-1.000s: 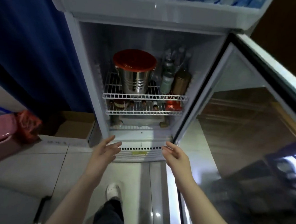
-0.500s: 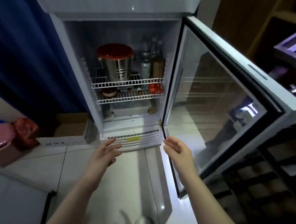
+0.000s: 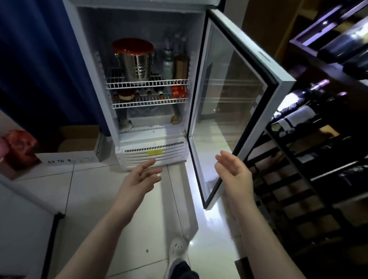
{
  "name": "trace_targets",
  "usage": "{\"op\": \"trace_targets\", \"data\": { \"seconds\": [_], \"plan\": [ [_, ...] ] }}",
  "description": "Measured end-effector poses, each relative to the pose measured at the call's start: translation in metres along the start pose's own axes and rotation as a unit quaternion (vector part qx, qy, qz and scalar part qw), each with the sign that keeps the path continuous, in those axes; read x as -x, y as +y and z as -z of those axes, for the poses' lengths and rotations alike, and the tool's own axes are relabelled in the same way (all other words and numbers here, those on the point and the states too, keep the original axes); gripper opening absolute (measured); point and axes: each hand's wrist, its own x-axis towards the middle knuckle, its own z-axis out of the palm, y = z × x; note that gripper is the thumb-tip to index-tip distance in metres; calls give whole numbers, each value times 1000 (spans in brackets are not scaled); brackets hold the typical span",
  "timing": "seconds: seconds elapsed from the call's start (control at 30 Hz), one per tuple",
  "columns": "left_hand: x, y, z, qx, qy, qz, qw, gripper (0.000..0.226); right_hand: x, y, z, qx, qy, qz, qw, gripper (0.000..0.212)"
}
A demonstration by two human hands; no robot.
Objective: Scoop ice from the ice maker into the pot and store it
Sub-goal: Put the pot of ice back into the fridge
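Hands (image 3: 140,178) (image 3: 235,171) empty; ribbed steel pot (image 3: 136,66)

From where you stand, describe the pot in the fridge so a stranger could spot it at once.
Find the white fridge with its glass door open. On the left of its upper wire shelf stands the pot. Unlike the slim bottles beside it, it is a wide steel cylinder with a red lid.
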Motion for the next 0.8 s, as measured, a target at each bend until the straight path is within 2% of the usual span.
{"op": "trace_targets", "data": {
  "seconds": [0.2,0.37,0.47,0.8],
  "plan": [
    [14,19,-17,-15,-8,-27,1000,44,0,-32,32,52,50,63,995,38],
    [10,35,-32,-24,-1,-44,999,41,-32,-60,48,132,101,135,977,65],
    [1,46,-48,-33,8,-54,998,36,-55,-82,58,167,81,147,972,74],
    [-25,71,-102,-65,12,-81,994,36,-113,-125,86,278,-5,238,931,62]
  ]
}}
